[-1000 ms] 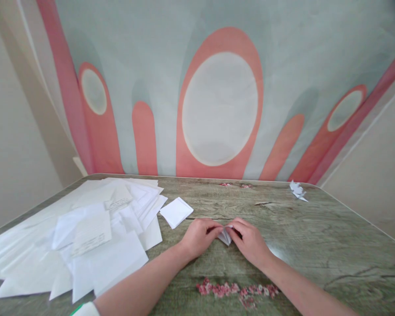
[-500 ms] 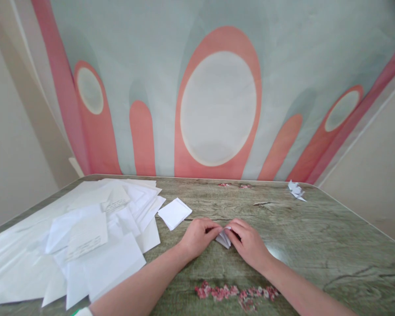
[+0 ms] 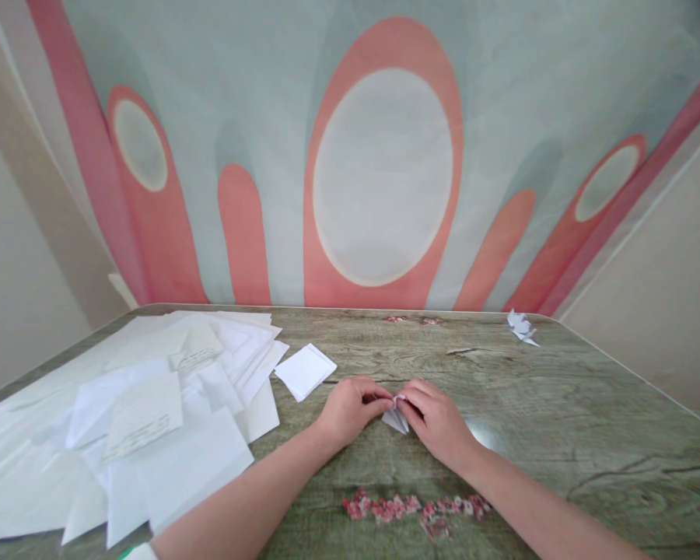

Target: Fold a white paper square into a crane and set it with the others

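Note:
A small folded piece of white paper [image 3: 395,420] is pinched between my two hands over the table. My left hand [image 3: 355,411] grips its upper left side with thumb and fingertips. From the other side, my right hand [image 3: 433,414] holds the upper right part, and its fingers hide some of the folds. The paper's lower end shows as a creased, pointed shape. Left of my hands lies a small stack of square white paper [image 3: 306,372], flat on the wood-patterned table.
Loose white sheets and envelopes [image 3: 192,459] spread in an overlapping pile across the table's left side. Several folded white paper pieces [image 3: 521,327] sit at the far right corner. The wood-patterned table [image 3: 560,435] bears printed pink blossoms [image 3: 385,507]. A patterned backdrop [image 3: 285,233] rises behind it.
My fingers have shifted slightly on the folded paper, and more of its creased lower part shows. The whole view has tilted a little downward.

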`<state>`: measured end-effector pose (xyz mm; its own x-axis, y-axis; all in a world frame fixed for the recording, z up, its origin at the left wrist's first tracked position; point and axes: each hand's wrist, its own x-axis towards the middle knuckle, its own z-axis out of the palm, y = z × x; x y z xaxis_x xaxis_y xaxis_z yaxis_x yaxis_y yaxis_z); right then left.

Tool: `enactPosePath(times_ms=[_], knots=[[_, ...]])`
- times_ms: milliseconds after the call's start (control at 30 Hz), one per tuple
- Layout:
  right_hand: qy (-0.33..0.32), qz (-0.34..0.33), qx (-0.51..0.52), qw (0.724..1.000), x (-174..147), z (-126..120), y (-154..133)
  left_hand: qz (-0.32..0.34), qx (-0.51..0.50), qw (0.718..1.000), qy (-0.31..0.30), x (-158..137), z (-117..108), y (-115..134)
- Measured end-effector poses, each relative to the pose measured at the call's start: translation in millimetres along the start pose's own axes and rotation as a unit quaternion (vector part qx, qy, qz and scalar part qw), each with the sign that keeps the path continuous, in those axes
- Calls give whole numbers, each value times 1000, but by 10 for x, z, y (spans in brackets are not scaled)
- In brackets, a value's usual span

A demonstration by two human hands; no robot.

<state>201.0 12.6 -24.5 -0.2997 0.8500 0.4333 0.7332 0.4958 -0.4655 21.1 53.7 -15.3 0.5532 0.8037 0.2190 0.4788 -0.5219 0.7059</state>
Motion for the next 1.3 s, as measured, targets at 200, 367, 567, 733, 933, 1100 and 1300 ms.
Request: enactPosePath(times_ms=[200,367,567,733,933,1100,1300], knots=[[0,5,7,1000,-2,20,3,-10,33,999,15,2,25,10],[-7,9,44,999,1,6,0,-20,39,999,13,-5,11,39],[-23,10,85,996,9,-3,17,-30,40,999,15,-2,20,43],[-31,20,99,994,2,-12,5,-21,48,998,20,-10,15,45],[-43,30,107,993,-5,-25,-19,-14,55,998,20,-20,10,47],[-49,49,118,991,8,-6,-12,-10,57,998,11,-26,7,43],[-52,59,130,988,16,-4,19,-5,65,998,6,-32,-5,57]])
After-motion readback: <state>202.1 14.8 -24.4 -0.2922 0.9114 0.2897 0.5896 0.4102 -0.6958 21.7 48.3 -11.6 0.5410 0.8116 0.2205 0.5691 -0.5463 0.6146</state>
